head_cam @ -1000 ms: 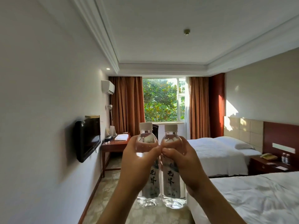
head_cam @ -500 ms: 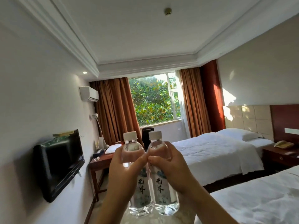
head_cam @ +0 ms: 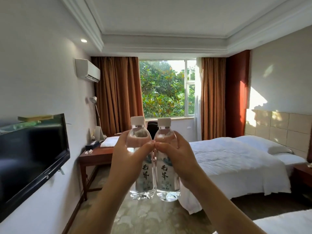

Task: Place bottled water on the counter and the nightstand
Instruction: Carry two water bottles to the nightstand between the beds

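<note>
While held upright side by side, two water bottles, left bottle (head_cam: 141, 149) in left hand (head_cam: 128, 162), right bottle (head_cam: 166, 149) in right hand (head_cam: 181, 159)

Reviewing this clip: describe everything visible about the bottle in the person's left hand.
The left water bottle is clear plastic with a white screw cap, looks full, and carries a pale label with dark characters and a bluish picture. It is held upright in mid-air, bottom ridges showing below the palm. The left hand wraps its middle, thumb across the front. It stands right against the right water bottle, gripped the same way by the right hand.
</note>
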The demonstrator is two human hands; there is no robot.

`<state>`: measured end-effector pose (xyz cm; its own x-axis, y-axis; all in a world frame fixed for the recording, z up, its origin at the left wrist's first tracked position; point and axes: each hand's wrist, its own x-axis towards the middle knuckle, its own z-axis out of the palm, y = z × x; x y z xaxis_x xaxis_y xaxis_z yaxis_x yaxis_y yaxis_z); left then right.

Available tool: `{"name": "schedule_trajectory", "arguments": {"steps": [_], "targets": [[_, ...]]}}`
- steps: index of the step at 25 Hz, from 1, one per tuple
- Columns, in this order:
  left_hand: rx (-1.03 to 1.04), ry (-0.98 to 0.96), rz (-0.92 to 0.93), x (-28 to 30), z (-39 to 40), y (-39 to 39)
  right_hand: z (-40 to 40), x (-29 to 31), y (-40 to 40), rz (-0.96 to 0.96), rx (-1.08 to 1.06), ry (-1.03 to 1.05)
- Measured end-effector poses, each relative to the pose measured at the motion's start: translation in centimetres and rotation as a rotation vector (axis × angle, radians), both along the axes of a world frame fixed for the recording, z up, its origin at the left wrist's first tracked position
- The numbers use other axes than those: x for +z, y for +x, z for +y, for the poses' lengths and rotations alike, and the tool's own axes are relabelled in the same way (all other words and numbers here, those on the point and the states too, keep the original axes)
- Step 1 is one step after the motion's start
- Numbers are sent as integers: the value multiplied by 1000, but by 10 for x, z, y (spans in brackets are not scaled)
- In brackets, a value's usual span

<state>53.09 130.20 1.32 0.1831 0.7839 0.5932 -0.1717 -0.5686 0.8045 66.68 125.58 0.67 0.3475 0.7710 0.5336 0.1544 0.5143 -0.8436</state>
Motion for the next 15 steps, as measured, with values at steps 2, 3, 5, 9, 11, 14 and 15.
{"name": "schedule_trajectory", "arguments": {"steps": [2, 3, 5, 9, 11, 14, 15], "targets": [[-35, -14, -14, 5, 74, 25, 68, 5, 23, 2, -39, -11], [-56, -17, -19, 11, 107, 39, 97, 11, 37, 3, -51, -13], [-115, -23, -8, 15, 168, 74, 151, 18, 67, -4, -80, -6], [-161, -40, -20, 19, 263, 140, 237, 24, 130, 36, -100, -5], [-176, -46, -23, 17, 308, 169, 283, 22, 159, 45, -98, -2], [-179, -35, -26, 13, 380, 213, 357, 14, 204, 38, -88, 2], [-173, -31, -26, 11, 403, 228, 381, 11, 219, 37, -81, 2]]}}
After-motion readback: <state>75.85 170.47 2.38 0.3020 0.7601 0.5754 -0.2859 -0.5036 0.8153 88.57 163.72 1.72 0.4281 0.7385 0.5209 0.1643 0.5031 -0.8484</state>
